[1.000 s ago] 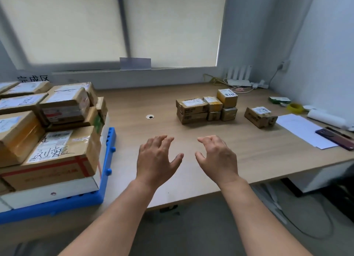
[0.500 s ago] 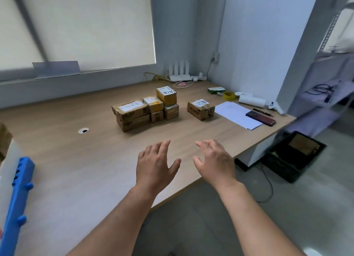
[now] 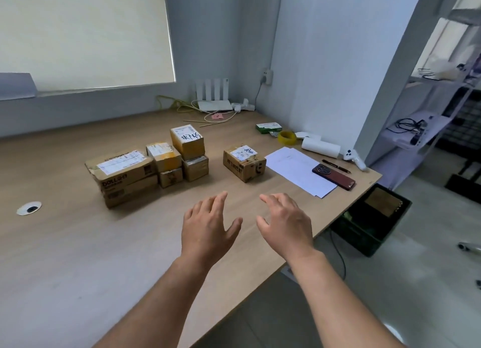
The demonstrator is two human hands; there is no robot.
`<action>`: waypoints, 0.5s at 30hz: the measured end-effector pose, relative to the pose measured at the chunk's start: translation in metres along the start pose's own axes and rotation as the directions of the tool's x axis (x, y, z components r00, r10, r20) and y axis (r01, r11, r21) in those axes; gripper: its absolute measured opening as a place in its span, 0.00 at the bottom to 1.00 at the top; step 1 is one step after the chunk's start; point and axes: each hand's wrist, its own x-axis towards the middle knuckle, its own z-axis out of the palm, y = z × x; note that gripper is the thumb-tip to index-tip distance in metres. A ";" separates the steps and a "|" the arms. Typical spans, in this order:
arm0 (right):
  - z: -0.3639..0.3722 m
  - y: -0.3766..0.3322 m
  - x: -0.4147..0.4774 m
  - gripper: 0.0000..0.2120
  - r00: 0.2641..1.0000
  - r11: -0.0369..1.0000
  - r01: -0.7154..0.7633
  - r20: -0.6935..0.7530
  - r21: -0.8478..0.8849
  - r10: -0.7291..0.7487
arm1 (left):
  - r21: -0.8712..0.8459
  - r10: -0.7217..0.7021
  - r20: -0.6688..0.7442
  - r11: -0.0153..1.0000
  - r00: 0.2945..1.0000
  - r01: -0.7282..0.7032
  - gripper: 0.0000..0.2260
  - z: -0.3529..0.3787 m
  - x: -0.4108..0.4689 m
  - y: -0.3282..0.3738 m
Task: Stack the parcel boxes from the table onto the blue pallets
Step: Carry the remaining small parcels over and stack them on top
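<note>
Seen from head height, a left hand (image 3: 208, 228) and a right hand (image 3: 286, 225) hover over a wooden tabletop (image 3: 78, 256), both empty with fingers loosely spread. A lone parcel box (image 3: 244, 162) sits straight ahead, in line with the gap between them and about equally near each. A cluster of stacked parcel boxes (image 3: 145, 168) lies ahead to the left, nearer the left hand
</note>
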 end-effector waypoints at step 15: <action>0.062 0.054 0.158 0.23 0.996 0.999 0.038 0.078 0.021 -0.040 | 0.035 -0.156 0.045 0.987 0.987 0.154 0.30 0.075 0.134 -0.023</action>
